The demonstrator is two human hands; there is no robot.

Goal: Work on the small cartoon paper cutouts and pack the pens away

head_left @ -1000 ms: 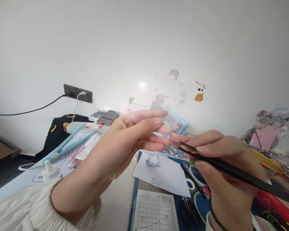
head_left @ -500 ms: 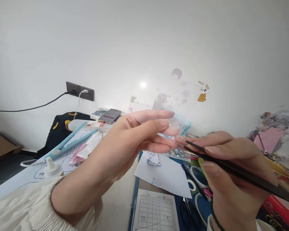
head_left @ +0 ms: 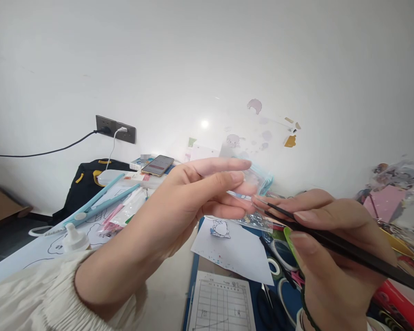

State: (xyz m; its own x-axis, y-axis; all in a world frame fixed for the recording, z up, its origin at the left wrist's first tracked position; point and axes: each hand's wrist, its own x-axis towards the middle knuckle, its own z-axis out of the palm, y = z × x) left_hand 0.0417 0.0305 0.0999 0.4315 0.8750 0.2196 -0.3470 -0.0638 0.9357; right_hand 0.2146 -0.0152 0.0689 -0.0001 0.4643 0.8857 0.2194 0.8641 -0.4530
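Observation:
Up in front of the wall, my left hand (head_left: 207,186) pinches a small piece of clear plastic film (head_left: 239,195) between thumb and fingers. Some blue and white marking shows on the film, though the fingers cover much of it. Black tweezers (head_left: 306,225) lie in my right hand (head_left: 337,248), gripped between thumb and fingers. Their fine tips are at the film's right edge, beside my left fingertips; whether they pinch it I cannot tell. Below the hands lies a white paper (head_left: 236,253) with a small cartoon drawing (head_left: 221,228) and coloured specks.
A gridded sheet (head_left: 224,303), black scissors (head_left: 270,305) and a white tape roll (head_left: 273,266) lie below. To the left are a phone (head_left: 157,165), a white bottle (head_left: 75,239) and a light-blue hair-straightener-like tool (head_left: 96,204). Stickers (head_left: 290,141) are on the wall.
Almost nothing differs. The view has shifted slightly, and both hands keep their grip with the tweezer tips still at the film's edge.

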